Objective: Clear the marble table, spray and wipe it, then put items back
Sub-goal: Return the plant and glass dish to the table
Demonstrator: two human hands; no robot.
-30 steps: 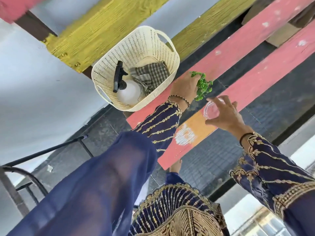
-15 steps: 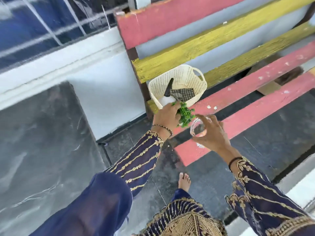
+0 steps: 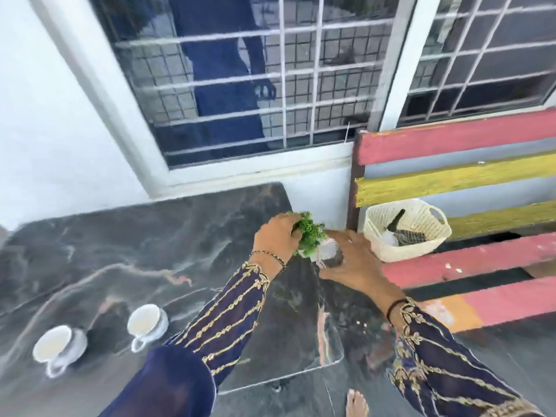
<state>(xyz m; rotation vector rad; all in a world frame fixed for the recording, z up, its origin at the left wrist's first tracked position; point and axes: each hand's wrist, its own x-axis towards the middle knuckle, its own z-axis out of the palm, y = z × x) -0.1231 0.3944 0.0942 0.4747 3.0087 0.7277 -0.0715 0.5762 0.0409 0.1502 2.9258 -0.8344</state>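
My left hand (image 3: pixel 275 236) grips a bunch of green artificial plant (image 3: pixel 310 233) over the right end of the dark marble table (image 3: pixel 120 251). Beside it, my right hand (image 3: pixel 352 263) holds a small clear glass vase (image 3: pixel 329 252) by its side, just above the table's right edge. Two white cups (image 3: pixel 147 323) (image 3: pixel 57 347) stand on the table at the near left. On the painted bench sits a cream basket (image 3: pixel 421 218) holding a spray bottle (image 3: pixel 391 233) and a checked cloth (image 3: pixel 410 236).
A red and yellow slatted bench (image 3: pixel 466 260) stands right of the table. A barred window (image 3: pixel 285 79) and white wall run behind. My bare foot (image 3: pixel 356 403) is on the grey tiled floor near the table's corner.
My view and both hands swung left from the bench to the marble table. The plant and the glass vase came along, from beside the basket to above the table's right end.
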